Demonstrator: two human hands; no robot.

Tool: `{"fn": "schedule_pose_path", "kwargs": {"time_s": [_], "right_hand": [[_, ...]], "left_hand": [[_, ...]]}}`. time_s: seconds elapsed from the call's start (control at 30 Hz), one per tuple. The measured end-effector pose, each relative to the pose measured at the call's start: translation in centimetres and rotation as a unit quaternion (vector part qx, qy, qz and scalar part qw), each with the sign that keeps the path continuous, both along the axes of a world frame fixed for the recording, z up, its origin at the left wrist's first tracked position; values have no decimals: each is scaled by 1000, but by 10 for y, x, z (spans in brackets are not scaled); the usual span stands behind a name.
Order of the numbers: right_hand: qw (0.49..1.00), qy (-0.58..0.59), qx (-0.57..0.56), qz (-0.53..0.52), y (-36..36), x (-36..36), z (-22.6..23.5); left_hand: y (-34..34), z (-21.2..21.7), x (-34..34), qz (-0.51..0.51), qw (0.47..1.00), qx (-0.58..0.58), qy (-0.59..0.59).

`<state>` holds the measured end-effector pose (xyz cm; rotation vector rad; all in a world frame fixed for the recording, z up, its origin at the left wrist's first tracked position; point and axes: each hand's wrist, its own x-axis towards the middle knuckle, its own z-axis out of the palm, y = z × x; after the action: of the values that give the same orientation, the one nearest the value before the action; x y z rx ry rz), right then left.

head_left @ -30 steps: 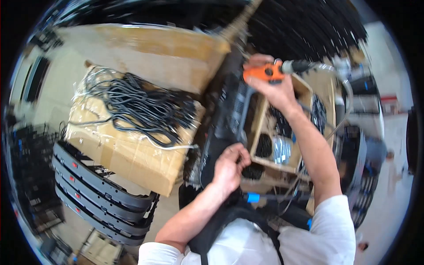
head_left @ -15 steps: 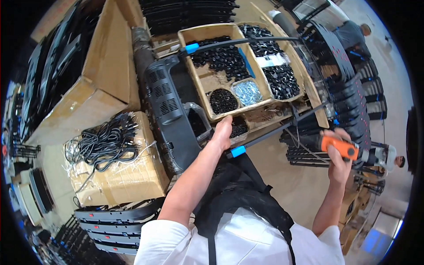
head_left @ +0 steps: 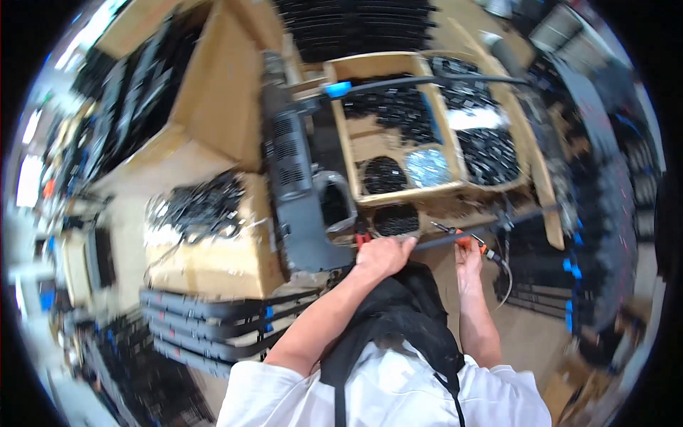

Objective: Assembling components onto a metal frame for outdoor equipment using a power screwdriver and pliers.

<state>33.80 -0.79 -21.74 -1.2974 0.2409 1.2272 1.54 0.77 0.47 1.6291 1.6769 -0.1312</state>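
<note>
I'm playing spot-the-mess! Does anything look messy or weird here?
Yes, the black cables on the cardboard box at left look messy: they lie in a tangled heap instead of neat coils. The picture is too blurry to rule out small spills or damage.

Left forearm [head_left: 320, 317] slants inward, right forearm [head_left: 479, 324] steeper. 2 hands apart: left hand [head_left: 384, 257] thumb [head_left: 408, 246] splayed rightward, right hand [head_left: 467, 259] fingers [head_left: 474, 248] curled.

Through my head view I see: hand tool [head_left: 467, 240], orange; small item [head_left: 362, 238], red; housing [head_left: 302, 231], dark grey, patterned with slots; tray [head_left: 411, 196], tan; loose parts [head_left: 487, 156], black; clip [head_left: 338, 90], blue; shirt [head_left: 398, 391], white; apron [head_left: 384, 324], black.
</note>
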Motion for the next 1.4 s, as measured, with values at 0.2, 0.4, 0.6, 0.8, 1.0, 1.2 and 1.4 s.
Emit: {"fn": "schedule_pose_path", "kwargs": {"time_s": [0.2, 0.4, 0.6, 0.8, 1.0, 1.2, 1.4], "right_hand": [[991, 102, -38, 78, 71, -23, -71], [655, -19, -3, 756, 31, -23, 81], [375, -232, 188, 877, 173, -68, 339], [347, -645, 395, 554, 454, -142, 229], [204, -650, 235, 693, 583, -181, 138], [325, -618, 244, 673, 515, -204, 175], [283, -639, 441, 563, 416, -206, 367]], "left_hand": [[1, -15, 17, -13, 993, 90, 74], [-14, -5, -4, 101, 992, 6, 81], [-39, -4, 13, 172, 909, 377, 35], [-105, 3, 60, 359, 900, 202, -142], [-83, -84, 59, 620, 555, 141, -536], [-74, -100, 63, 720, 377, 64, -579], [-145, -18, 64, 695, 390, 152, -584]]}}
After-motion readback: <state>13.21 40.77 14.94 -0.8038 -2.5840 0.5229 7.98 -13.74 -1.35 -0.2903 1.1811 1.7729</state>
